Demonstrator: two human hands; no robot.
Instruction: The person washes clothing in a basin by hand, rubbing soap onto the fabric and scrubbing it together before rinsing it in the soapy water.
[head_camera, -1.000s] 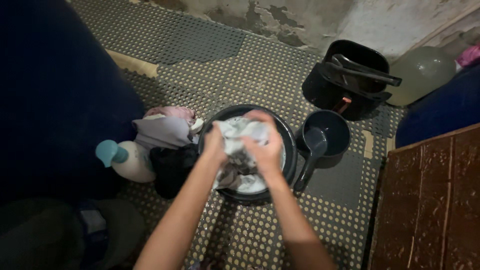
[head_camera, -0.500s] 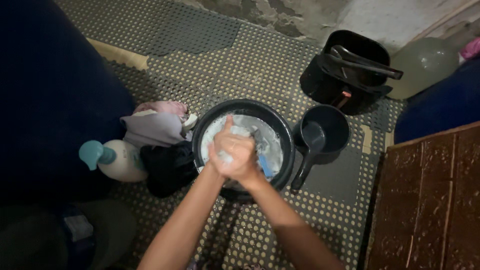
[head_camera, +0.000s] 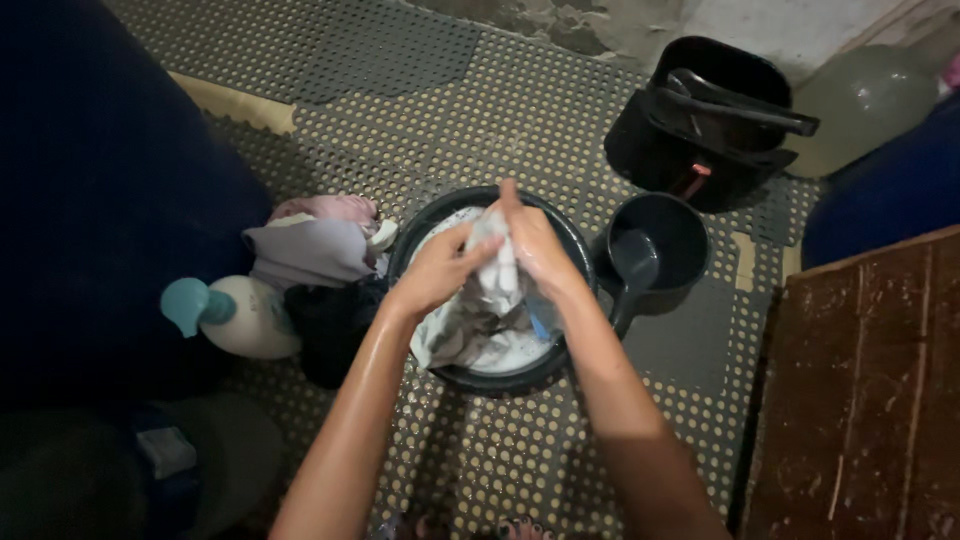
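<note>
At the left of the frame a white bottle with a teal cap (head_camera: 235, 315) lies on its side on the perforated rubber floor mat (head_camera: 480, 90), cap pointing left, near the basin. Just right of it sits a heap of pale lilac and pink clothes (head_camera: 315, 245) on top of a dark garment (head_camera: 335, 325), touching the basin's left rim, probably piled there for washing.

In the middle, the round dark basin (head_camera: 415, 235) stands on the mat and holds soapy water. Over it the left hand (head_camera: 440, 270) and the right hand (head_camera: 535, 245) are pressed together, both clamped on a wet white cloth (head_camera: 490, 290). The cloth is bunched into a narrow roll between the palms, seemingly so the two can rub it against itself. Its long axis runs roughly up and down the frame: the top end pokes out at the fingertips toward the upper edge, and the lower end fans out and trails down-left into the suds, so drips fall back into the basin.

Right of the basin and touching it is a dark dipper (head_camera: 660, 245), its handle angled down-left. In the upper right stands a black bucket (head_camera: 715, 120); a brown wooden surface (head_camera: 860, 390) fills the lower right.
</note>
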